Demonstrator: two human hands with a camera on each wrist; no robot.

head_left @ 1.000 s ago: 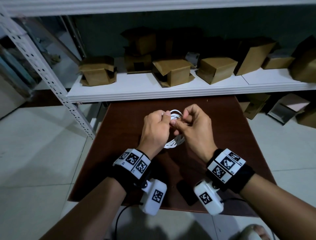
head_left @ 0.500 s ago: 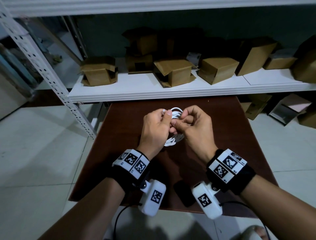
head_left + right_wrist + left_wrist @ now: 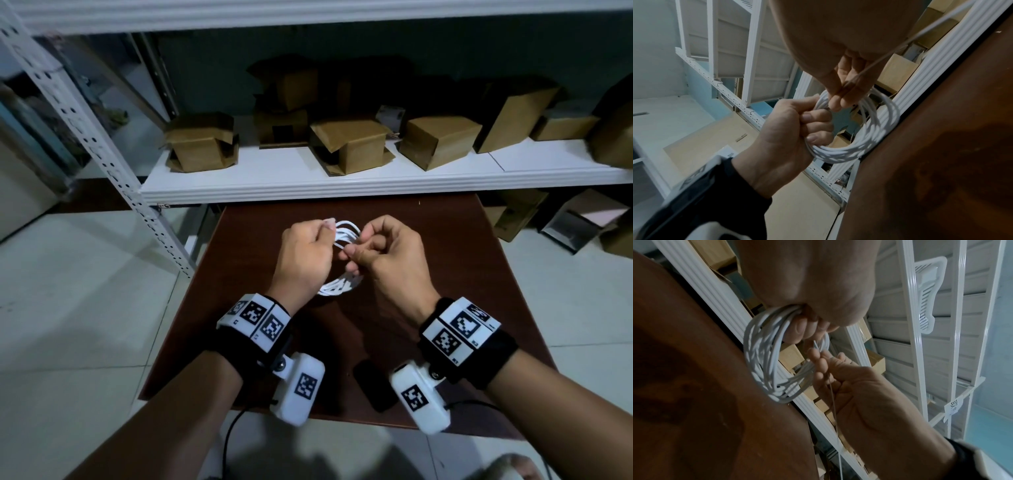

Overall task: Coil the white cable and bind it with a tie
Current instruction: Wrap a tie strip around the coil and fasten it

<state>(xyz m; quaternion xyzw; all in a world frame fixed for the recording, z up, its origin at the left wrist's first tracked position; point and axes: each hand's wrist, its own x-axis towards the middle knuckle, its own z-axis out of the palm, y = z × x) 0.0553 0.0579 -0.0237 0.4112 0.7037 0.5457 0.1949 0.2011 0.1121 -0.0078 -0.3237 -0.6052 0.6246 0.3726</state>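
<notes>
The white cable point(image 3: 346, 233) is wound into a small coil of several loops, held upright above the brown table point(image 3: 462, 281). My left hand point(image 3: 325, 229) grips the coil's left side, fingers curled through the loops point(image 3: 801, 327). My right hand point(image 3: 352, 253) pinches a thin white tie point(image 3: 833, 404) against the coil's right side. In the right wrist view the tie point(image 3: 898, 47) runs taut up past my right fingers point(image 3: 840, 99), while the left hand point(image 3: 807, 128) clasps the coil point(image 3: 875, 134). The coil's middle is hidden behind both hands in the head view.
A white shelf point(image 3: 342, 181) with several cardboard boxes point(image 3: 352, 144) stands just beyond the table's far edge. A perforated shelf post point(image 3: 102, 161) slants at the left. A dark flat object point(image 3: 373, 387) lies near the table's front edge. Tiled floor surrounds the table.
My hands have drawn slightly apart, so more of the coil's top loops show between them. Both keep their hold and stay above the table's middle.
</notes>
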